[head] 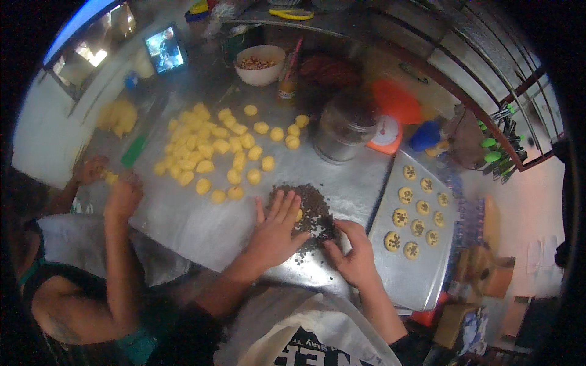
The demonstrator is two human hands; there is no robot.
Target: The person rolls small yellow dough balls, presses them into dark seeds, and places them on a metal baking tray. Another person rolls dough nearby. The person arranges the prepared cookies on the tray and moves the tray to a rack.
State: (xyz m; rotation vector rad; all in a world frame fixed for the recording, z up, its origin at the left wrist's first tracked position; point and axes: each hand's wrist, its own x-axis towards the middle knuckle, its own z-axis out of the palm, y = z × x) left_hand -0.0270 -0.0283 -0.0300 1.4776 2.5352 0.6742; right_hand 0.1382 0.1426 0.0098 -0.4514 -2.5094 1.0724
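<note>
My left hand (278, 231) lies flat over a heap of dark chocolate chips (316, 201), palm down and fingers stretched out. The yellow edge of a dough piece (299, 215) peeks out beside its fingers; the rest is hidden under the hand. At the heap's right edge my right hand (355, 254) rests with thumb and fingers apart and curved around some chips. Many yellow dough balls (201, 142) are spread over the metal table (183, 224) beyond my left hand. To my right, a metal baking tray (380, 274) carries rows of flattened dough rounds (417, 227) studded with chips.
At the left, a co-worker's hands (123, 192) hold a small dough piece near a green-handled tool (134, 151). Farther back stand a white bowl (260, 75) of chopped bits, a bottle (287, 89), a clear container (341, 132) and an orange scale (387, 135). A lit screen (165, 49) stands behind.
</note>
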